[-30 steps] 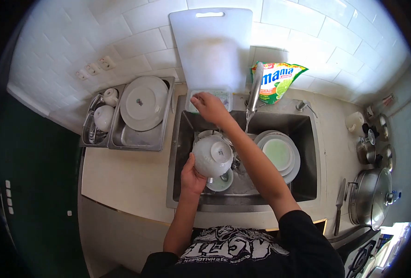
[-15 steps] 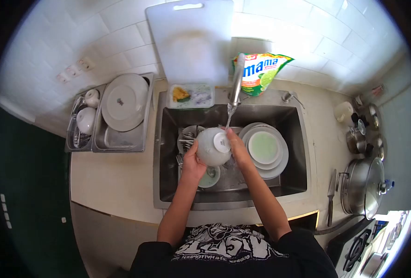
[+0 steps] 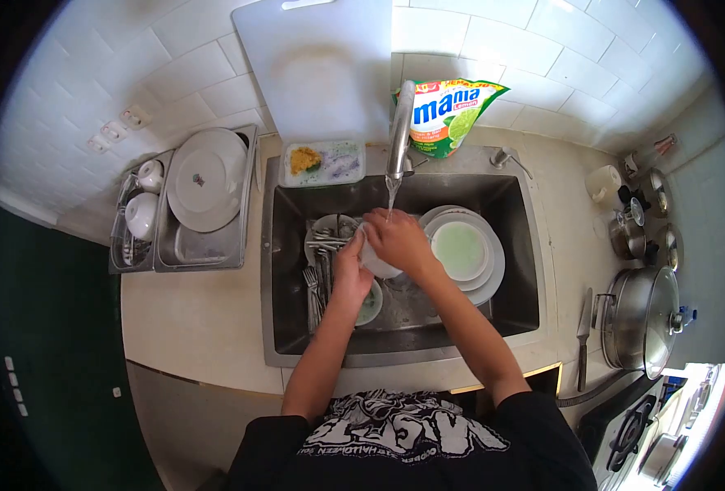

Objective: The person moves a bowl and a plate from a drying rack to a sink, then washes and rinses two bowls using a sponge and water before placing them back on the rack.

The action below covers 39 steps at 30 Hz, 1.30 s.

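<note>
Under the running tap [image 3: 401, 135], a white bowl [image 3: 379, 263] is tilted between my hands, mostly covered by them. My left hand [image 3: 353, 266] grips its left side, fingers closed on the rim. My right hand [image 3: 399, 241] lies over its top with bent fingers against it, in the water stream; its fingertips are partly hidden. To the right in the sink sits a stack of white plates [image 3: 495, 274] topped by a bowl of pale green liquid [image 3: 459, 250]. Left of my hands lie several forks and spoons [image 3: 317, 295] and another small bowl [image 3: 371, 304].
Steel trays with plates [image 3: 207, 180] and bowls [image 3: 141, 214] stand left. A sponge [image 3: 303, 159] rests in a plastic tub behind the sink [image 3: 403, 358], beside a dish soap pouch [image 3: 448, 119]. On the right are a knife [image 3: 583, 340] and a lidded pot [image 3: 641, 319].
The bowl has turned from showing its underside to a tilted position behind my hands. My right hand has moved from its right edge over its top, into the water.
</note>
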{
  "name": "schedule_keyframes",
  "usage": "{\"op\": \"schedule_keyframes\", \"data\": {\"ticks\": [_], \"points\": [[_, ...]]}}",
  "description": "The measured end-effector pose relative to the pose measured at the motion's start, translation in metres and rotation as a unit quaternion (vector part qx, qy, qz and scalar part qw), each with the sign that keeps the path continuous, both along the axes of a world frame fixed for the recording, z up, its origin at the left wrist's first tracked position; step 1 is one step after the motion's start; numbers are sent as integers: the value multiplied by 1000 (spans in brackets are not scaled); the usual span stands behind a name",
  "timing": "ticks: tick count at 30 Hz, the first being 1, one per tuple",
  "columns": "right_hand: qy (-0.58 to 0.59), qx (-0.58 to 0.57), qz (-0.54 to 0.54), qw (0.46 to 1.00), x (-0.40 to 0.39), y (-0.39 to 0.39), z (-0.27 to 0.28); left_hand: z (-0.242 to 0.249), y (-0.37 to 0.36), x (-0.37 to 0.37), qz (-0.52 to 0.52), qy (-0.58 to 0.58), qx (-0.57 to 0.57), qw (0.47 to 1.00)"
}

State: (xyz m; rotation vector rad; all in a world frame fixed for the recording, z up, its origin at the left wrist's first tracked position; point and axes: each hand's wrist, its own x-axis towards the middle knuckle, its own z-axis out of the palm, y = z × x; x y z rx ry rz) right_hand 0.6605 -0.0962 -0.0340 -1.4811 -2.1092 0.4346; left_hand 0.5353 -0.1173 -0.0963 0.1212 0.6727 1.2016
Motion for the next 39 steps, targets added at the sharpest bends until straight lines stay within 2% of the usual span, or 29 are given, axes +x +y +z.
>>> {"op": "schedule_keyframes", "data": {"ticks": [2,4,5,10,13,16,19,22,25,28,31,34,36,37,38,39], "points": [[-73,119,17,990,-4,-13,-8,-27,6,-2,16,-18,0,1000],[-130,200,13,971,-4,-26,-8,-16,6,0,1,-62,6,998],[-123,198,33,972,-1,-35,-7,-11,5,1,-9,-84,8,996],[-52,158,141,976,35,-66,-23,1,3,0,-19,-38,-33,999],[67,107,86,988,53,-69,-36,1,-3,-3,1,-36,-40,999],[205,60,50,976,46,-64,-32,-5,-1,-9,3,-45,-20,999],[224,53,48,972,34,-53,-28,5,1,-15,-2,-45,-6,999],[421,-46,-66,904,16,-44,-28,-1,1,-22,19,-56,-12,998],[555,-209,-74,802,13,-22,-46,-7,-8,-29,28,-72,-5,997],[648,-455,-120,598,19,-5,-41,1,-14,-29,14,-56,-10,998],[678,-479,-117,545,25,-3,-32,3,-10,-27,-7,-27,-34,999],[687,-448,-93,565,27,-10,-14,-14,0,-25,-36,24,-53,998],[627,-384,-90,671,31,-14,-13,-29,6,-20,-66,96,-49,992],[594,-349,-90,719,33,-17,-11,-11,6,-18,-117,103,-62,986],[478,-298,-67,824,35,-21,-7,8,5,-16,-168,110,-76,977],[349,-238,-43,905,38,-27,4,28,5,-14,-219,116,-89,965]]}}
